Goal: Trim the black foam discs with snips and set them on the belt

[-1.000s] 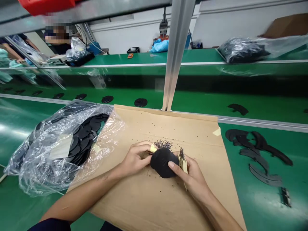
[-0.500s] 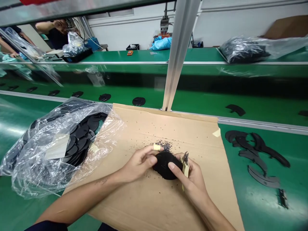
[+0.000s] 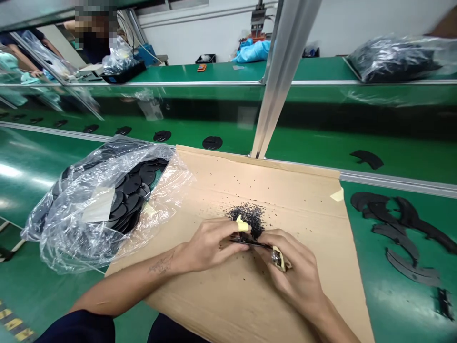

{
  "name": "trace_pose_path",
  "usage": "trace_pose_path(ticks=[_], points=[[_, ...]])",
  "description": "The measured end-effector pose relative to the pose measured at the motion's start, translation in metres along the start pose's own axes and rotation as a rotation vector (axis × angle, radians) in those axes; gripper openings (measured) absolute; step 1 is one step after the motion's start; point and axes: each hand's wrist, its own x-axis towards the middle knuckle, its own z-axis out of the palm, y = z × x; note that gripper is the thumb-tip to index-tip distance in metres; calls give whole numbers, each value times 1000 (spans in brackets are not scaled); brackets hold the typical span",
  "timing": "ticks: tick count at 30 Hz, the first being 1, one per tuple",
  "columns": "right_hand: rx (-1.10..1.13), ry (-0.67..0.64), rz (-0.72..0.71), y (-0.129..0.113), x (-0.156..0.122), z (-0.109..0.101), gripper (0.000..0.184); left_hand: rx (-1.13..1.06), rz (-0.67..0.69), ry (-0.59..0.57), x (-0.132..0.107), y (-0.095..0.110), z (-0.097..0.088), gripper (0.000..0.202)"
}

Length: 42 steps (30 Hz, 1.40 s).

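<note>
Over the cardboard sheet (image 3: 221, 305), my left hand (image 3: 209, 243) pinches a thin black disc (image 3: 254, 243) between thumb and fingers. The disc is seen nearly edge-on. Yellow tape wraps a left fingertip. My right hand (image 3: 296, 262) is closed around yellow-handled cutting pliers (image 3: 277, 258) and also touches the disc's right side; the fingers partly hide both. Just beyond the hands is a heap of tiny black bits (image 3: 248, 214) on the cardboard. Left of the hands, a clear plastic bag (image 3: 74, 209) lies open with many black discs (image 3: 130, 195) inside.
Curved black parts (image 3: 396, 233) lie on the green table at right, with a small dark object (image 3: 444, 305) nearby. Behind the cardboard, black discs (image 3: 212, 142) sit in a row on a green belt. A metal post (image 3: 282, 85) rises ahead. Co-workers (image 3: 94, 43) are at back left.
The disc has turned from face-up to nearly edge-on. My right hand has rotated, so the pliers' jaws no longer point up. The view has shifted slightly.
</note>
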Motion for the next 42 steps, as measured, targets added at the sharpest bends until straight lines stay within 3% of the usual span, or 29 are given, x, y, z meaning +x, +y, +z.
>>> trace_pose_path(ticks=[5,25,31,35,38,42], points=[[58,36,-23,-2,-3,5,20,-165,19,52,7,2,-5,27],[-4,-4,-93,1,-5,8,25,-172,71,91,4,2,-4,21],[76,30,-61,3,-5,11,20,-178,28,118,7,5,-3,20],[144,53,-33,-1,-4,11,21,-292,-53,49,3,5,-2,32],[170,58,2,-5,-2,10,17,-369,-120,7,0,4,-1,30],[88,8,-7,1,3,5,14,-269,-66,91,0,0,-1,23]])
